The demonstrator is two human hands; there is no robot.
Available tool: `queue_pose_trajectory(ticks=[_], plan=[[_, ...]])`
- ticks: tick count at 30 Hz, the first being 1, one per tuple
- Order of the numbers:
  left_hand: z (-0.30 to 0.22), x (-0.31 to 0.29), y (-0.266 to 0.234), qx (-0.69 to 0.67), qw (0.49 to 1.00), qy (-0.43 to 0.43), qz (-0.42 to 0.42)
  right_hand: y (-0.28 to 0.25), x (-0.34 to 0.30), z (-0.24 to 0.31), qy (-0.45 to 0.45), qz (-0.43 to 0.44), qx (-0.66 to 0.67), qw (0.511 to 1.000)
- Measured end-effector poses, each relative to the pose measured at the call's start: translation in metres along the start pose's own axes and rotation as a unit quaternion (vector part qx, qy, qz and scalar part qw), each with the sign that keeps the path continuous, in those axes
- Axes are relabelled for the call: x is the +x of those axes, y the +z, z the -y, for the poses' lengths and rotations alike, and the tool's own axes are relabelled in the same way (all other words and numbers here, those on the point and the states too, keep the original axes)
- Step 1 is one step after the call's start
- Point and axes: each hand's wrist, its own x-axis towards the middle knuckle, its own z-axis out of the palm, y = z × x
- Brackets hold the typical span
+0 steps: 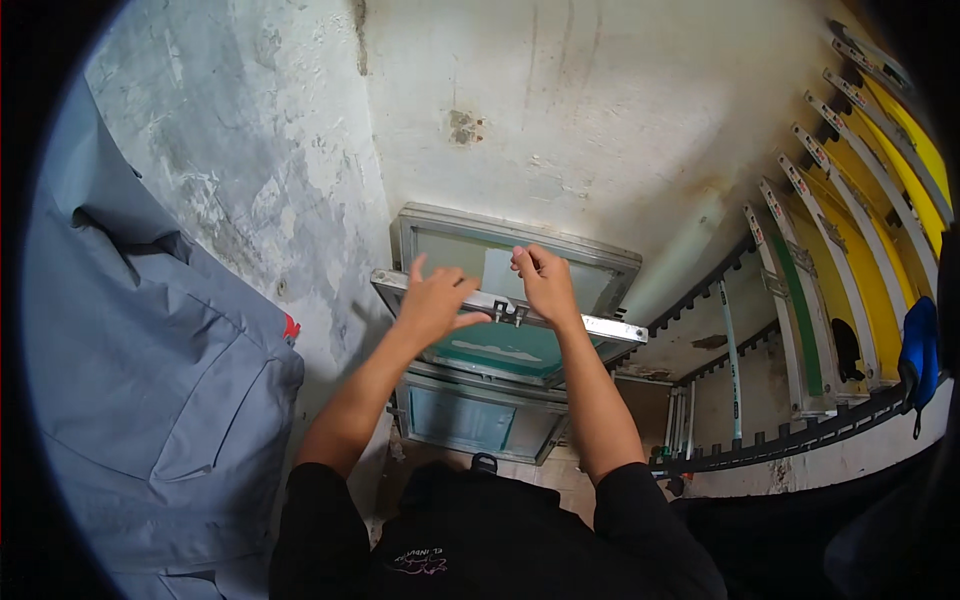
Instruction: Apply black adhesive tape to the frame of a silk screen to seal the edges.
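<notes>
In front of me a screen printing frame (600, 327) with a pale metal bar and teal mesh stands tilted. A small dark metal clamp (508, 311) sits at the middle of its top bar. My left hand (435, 303) is at the bar left of the clamp, fingers apart, one raised, the thumb stretched toward the clamp. My right hand (546, 283) is lifted just above the bar, right of the clamp. Its fingers are curled, thumb and finger pinched together; anything between them is too small to make out.
Behind stands another metal frame (622, 262) against the stained wall (600, 120). A blue-meshed frame (455, 418) is lower down. At right, a black slotted rack (800, 452) holds several frames with yellow mesh (868, 300); a blue pouch (920, 345) hangs there. Grey cloth (150, 350) hangs at left.
</notes>
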Motion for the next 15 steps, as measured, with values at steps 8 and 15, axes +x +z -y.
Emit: queue_pose_trajectory(ticks=[8, 15], plan=[[0.034, -0.024, -0.029, 0.032, 0.986, -0.164, 0.000, 0.002, 0.003, 0.005, -0.019, 0.013, -0.001, 1.000], [-0.046, 0.005, 0.006, -0.015, 0.997, -0.071, 0.002, 0.002, 0.005, 0.004, -0.015, 0.015, -0.006, 1.000]])
